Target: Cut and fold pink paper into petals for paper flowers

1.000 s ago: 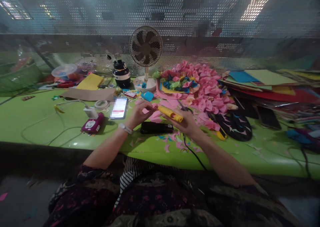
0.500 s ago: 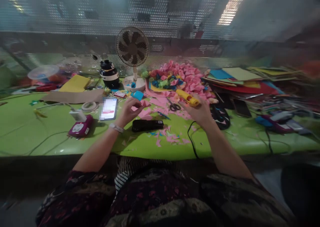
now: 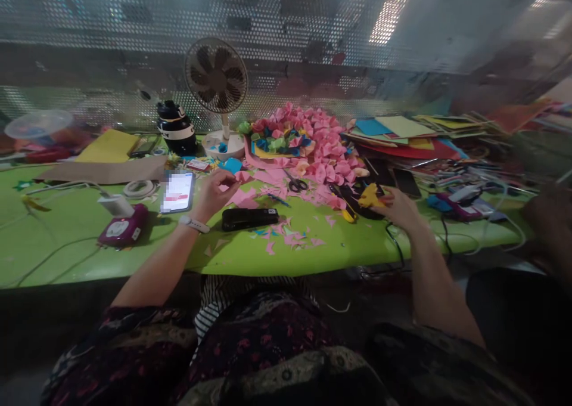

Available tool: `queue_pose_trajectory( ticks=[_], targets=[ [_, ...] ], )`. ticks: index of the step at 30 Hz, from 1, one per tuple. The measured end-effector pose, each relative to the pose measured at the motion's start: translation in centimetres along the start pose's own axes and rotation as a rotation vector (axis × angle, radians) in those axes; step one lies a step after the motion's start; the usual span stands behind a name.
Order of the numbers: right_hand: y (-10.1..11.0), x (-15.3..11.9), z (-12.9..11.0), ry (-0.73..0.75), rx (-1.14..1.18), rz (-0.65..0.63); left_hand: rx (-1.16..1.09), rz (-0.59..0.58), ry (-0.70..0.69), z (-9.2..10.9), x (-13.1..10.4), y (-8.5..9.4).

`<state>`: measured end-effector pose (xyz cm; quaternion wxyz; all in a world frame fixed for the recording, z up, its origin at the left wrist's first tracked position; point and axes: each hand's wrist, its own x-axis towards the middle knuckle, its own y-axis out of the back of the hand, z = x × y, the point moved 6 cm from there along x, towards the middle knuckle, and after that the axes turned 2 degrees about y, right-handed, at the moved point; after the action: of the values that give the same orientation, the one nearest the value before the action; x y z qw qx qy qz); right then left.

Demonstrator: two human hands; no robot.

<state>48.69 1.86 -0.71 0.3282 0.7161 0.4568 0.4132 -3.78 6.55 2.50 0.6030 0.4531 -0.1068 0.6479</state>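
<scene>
My left hand [image 3: 214, 195] hovers over the table left of centre. Its thumb and fingertips are pinched on a small folded piece of pink paper [image 3: 242, 177]. Over to the right, the fingers of my right hand [image 3: 400, 208] are closed on a yellow glue gun [image 3: 370, 196], above a dark pad [image 3: 366, 210]. Beside that pad lies another yellow and black piece [image 3: 349, 216], whose kind I cannot make out. Between my hands are scissors [image 3: 297, 184], a blue pen-like stick [image 3: 277, 200] and a black stapler-like tool [image 3: 249, 218].
Behind these things rises a heap of pink paper flowers [image 3: 319, 132]. A fan [image 3: 217, 77], a black jug [image 3: 176, 129] and a lit phone [image 3: 177, 191] stand or lie to the left. Coloured paper sheets [image 3: 384, 127] are stacked at the back right. Paper scraps [image 3: 292, 239] litter the front.
My right hand has moved right and lower with the glue gun, toward the dark pad. My left hand keeps its pinch. The whole view has turned a little to the right.
</scene>
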Motion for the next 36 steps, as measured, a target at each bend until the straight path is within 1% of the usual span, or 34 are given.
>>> queue_pose_trajectory(
  ticks=[2, 3, 4, 5, 6, 7, 9, 11, 13, 14, 15, 17, 20, 23, 26, 28, 31, 33, 34, 36],
  targets=[
    [0.2, 0.0, -0.4, 0.076, -0.019, -0.008, 0.007, 0.002, 0.0, 0.0, 0.0, 0.0],
    [0.5, 0.0, -1.1, 0.123, -0.059, 0.016, 0.005, 0.004, 0.003, -0.1, 0.0, 0.0],
    [0.9, 0.0, -2.0, 0.158, -0.104, 0.071, 0.0, 0.003, 0.008, -0.2, 0.0, -0.1],
    [1.3, -0.1, -3.1, 0.166, -0.132, 0.15, -0.003, 0.002, 0.012, -0.2, -0.1, -0.1],
    [1.3, -0.2, -4.6, 0.188, -0.121, 0.193, -0.004, 0.001, 0.01, -0.2, -0.1, -0.2],
    [0.7, -0.3, -6.6, 0.236, -0.077, 0.176, -0.002, 0.002, 0.003, -0.2, -0.1, -0.2],
    [-1.7, -0.5, -11.5, 0.349, -0.007, 0.063, 0.004, -0.002, -0.016, -0.1, -0.1, -0.3],
    [-5.2, -1.1, -17.2, 0.528, 0.078, -0.156, 0.009, -0.013, -0.024, -0.1, -0.2, -0.3],
    [-8.3, -1.9, -22.4, 0.708, 0.083, -0.325, 0.02, -0.029, -0.017, -0.1, -0.2, -0.4],
    [-9.6, -2.2, -24.5, 0.776, 0.066, -0.373, 0.029, -0.039, -0.015, -0.2, -0.2, -0.4],
    [-10.5, -2.3, -26.1, 0.808, 0.046, -0.402, 0.036, -0.048, -0.012, -0.2, -0.2, -0.4],
    [-12.1, -2.5, -28.4, 0.859, -0.009, -0.491, 0.041, -0.066, -0.006, -0.3, -0.2, -0.5],
    [-13.5, -2.8, -29.7, 0.885, -0.053, -0.604, 0.033, -0.078, 0.004, -0.4, -0.3, -0.6],
    [-14.1, -3.0, -29.7, 0.87, -0.031, -0.666, 0.025, -0.076, 0.012, -0.6, -0.4, -0.8],
    [-14.6, -2.9, -29.4, 0.841, -0.021, -0.628, -0.044, -0.065, 0.055, -0.7, -0.6, -0.9],
    [-14.8, -2.8, -29.2, 0.849, 0.029, -0.581, -0.107, -0.061, 0.119, -0.8, -0.7, -1.0],
    [-14.8, -2.4, -29.2, 0.858, 0.192, -0.505, -0.239, -0.084, 0.289, -1.3, -1.0, -1.6],
    [-14.6, -2.1, -29.0, 0.818, 0.304, -0.469, -0.343, -0.095, 0.397, -1.7, -1.3, -2.0],
    [-14.5, -1.9, -28.9, 0.794, 0.344, -0.46, -0.376, -0.092, 0.426, -1.9, -1.3, -2.2],
    [-14.2, -1.7, -28.8, 0.758, 0.378, -0.458, -0.389, -0.071, 0.424, -1.9, -1.4, -2.2]
  ],
)
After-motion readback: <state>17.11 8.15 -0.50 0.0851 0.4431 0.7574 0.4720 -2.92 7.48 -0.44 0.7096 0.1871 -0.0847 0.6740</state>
